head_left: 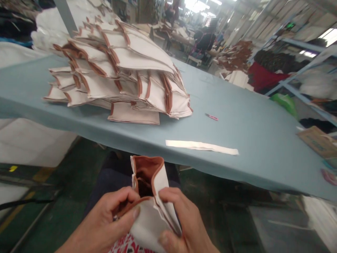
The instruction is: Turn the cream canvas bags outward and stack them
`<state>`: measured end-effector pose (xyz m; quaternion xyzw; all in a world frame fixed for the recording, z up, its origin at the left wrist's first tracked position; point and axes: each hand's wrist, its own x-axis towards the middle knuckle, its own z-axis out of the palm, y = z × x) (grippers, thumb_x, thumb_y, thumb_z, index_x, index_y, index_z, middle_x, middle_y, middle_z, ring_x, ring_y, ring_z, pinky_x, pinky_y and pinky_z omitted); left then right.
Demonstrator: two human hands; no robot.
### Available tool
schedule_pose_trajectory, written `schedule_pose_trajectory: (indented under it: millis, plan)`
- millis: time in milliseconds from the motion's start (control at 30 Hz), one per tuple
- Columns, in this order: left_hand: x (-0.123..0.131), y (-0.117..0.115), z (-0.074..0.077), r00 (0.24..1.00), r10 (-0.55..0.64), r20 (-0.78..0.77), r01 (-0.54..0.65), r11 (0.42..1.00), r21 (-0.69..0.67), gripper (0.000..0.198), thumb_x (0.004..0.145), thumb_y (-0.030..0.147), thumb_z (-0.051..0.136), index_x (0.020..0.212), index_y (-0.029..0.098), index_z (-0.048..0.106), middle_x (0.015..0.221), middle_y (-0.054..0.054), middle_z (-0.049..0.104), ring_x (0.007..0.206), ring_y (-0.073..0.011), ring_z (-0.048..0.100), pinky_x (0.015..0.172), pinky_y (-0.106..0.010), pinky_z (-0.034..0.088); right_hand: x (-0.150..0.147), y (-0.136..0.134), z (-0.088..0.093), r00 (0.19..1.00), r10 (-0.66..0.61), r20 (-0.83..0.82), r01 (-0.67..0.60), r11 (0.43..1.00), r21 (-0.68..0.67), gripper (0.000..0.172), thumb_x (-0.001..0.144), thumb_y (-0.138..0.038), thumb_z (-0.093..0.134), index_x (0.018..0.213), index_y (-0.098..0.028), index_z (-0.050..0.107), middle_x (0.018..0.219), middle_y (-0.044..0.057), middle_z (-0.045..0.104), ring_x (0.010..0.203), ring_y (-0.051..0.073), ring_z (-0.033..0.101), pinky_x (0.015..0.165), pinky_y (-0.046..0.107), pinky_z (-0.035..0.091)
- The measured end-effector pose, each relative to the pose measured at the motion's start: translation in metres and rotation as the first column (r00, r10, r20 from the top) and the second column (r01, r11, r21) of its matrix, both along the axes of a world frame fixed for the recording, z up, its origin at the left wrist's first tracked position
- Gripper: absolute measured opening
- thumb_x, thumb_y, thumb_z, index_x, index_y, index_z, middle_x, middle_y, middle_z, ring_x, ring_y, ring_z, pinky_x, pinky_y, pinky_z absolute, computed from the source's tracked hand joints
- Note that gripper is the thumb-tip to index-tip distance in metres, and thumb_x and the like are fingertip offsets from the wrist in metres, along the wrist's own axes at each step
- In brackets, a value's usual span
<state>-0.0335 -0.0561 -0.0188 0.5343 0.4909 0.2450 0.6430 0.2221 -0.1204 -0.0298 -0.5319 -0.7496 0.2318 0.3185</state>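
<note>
Between my hands, in front of the table edge, is a white fabric pouch (147, 223) with brown lining and brown edging. Its mouth faces up and gapes, showing the dark inside. My left hand (113, 214) pinches the near-left rim, thumb outside and fingers curled over the brown edge. On the other side my right hand (181, 218) grips the right wall and its seam, thumb low on the near face. The pouch's bottom is hidden by my hands and the frame edge.
A large heap of similar white pieces with brown edging (118, 73) covers the table's left part. A white strip (201, 146) lies near the front edge of the blue-green table (252, 130), with small pink-handled snips (212, 117) behind it. A cardboard box (317, 140) stands at right. Another person (205, 40) sits farther back.
</note>
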Motion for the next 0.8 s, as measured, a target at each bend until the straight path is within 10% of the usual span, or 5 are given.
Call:
schedule_pose_trajectory:
  millis: [100,233,367,567,800]
  plan:
    - [-0.005,0.002,-0.010,1.000,-0.031,-0.005,0.031,0.999,0.026,0.049,0.099,0.068,0.073,0.084,0.022,0.078,0.074,0.000,0.065,0.067,-0.0177,0.057,0.059,-0.023,0.047,-0.011,0.011,0.012,0.998,0.039,0.057,-0.042,0.998,0.046,0.029,0.117,-0.041,0.057,0.120,-0.021,0.079,0.103,0.013,0.087,0.087,0.027,0.085,0.078,0.033,0.065]
    - [-0.020,0.019,-0.004,0.988,-0.113,-0.106,0.134,0.966,0.223,0.046,0.105,0.064,0.068,0.086,0.025,0.082,0.079,-0.003,0.077,0.071,-0.0221,0.069,0.063,-0.025,0.057,-0.013,0.032,0.034,0.996,-0.068,0.060,0.067,0.998,0.005,0.040,0.121,-0.028,0.048,0.087,-0.024,0.069,0.070,0.001,0.071,0.055,0.016,0.064,0.056,0.027,0.045]
    - [-0.031,0.042,0.001,0.939,-0.067,-0.337,0.260,0.780,0.569,0.033,0.105,0.058,0.073,0.116,0.031,0.089,0.117,-0.005,0.088,0.106,-0.0294,0.082,0.096,-0.031,0.066,-0.004,0.051,0.055,0.990,-0.069,0.124,0.048,0.986,0.160,0.050,0.127,-0.035,0.042,0.087,-0.023,0.068,0.068,-0.001,0.067,0.052,0.014,0.056,0.056,0.028,0.038]
    - [-0.021,0.055,0.005,0.895,0.000,-0.446,0.346,0.631,0.694,0.029,0.110,0.047,0.067,0.103,0.028,0.087,0.110,-0.005,0.083,0.104,-0.0285,0.075,0.099,-0.039,0.060,0.002,0.063,0.074,0.955,-0.059,0.290,-0.039,0.946,0.322,0.054,0.130,-0.035,0.038,0.092,-0.018,0.073,0.072,0.001,0.069,0.060,0.013,0.065,0.063,0.028,0.042]
    - [0.001,0.058,0.033,0.956,-0.223,-0.192,0.288,0.836,0.468,0.032,0.097,0.028,0.063,0.117,0.031,0.087,0.113,0.002,0.090,0.101,-0.0239,0.082,0.094,-0.030,0.062,0.005,0.069,0.083,0.912,-0.044,0.407,-0.101,0.939,0.328,0.060,0.131,-0.038,0.032,0.095,-0.017,0.076,0.074,0.002,0.069,0.061,0.014,0.065,0.062,0.030,0.042]
